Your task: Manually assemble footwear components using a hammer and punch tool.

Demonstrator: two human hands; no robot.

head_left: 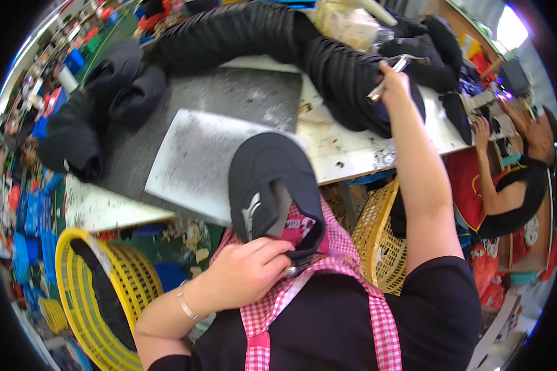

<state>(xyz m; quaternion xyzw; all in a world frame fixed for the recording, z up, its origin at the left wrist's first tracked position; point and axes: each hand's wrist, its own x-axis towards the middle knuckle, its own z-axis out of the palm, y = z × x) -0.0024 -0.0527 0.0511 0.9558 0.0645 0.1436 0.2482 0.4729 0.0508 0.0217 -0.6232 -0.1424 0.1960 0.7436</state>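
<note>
A black baseball cap (263, 176) with a white mark on its side and a pink lining label is held in front of my chest. My left hand (247, 272) is closed on its lower rim. My right arm reaches far forward and right, to the end of a long row of nested black caps (334, 68). There my right hand (395, 86) is closed around a slim silver metal tool (401, 64), perhaps thread snips. Its fingers lie against the end cap of the row; whether they also grip that cap, I cannot tell.
On the worktable lie a dark board (241, 93) and a pale sheet (192, 157). Loose black caps (74, 136) sit at the left. Yellow baskets stand below, left (145, 272) and right (377, 229). Another person (507, 191) works at the far right.
</note>
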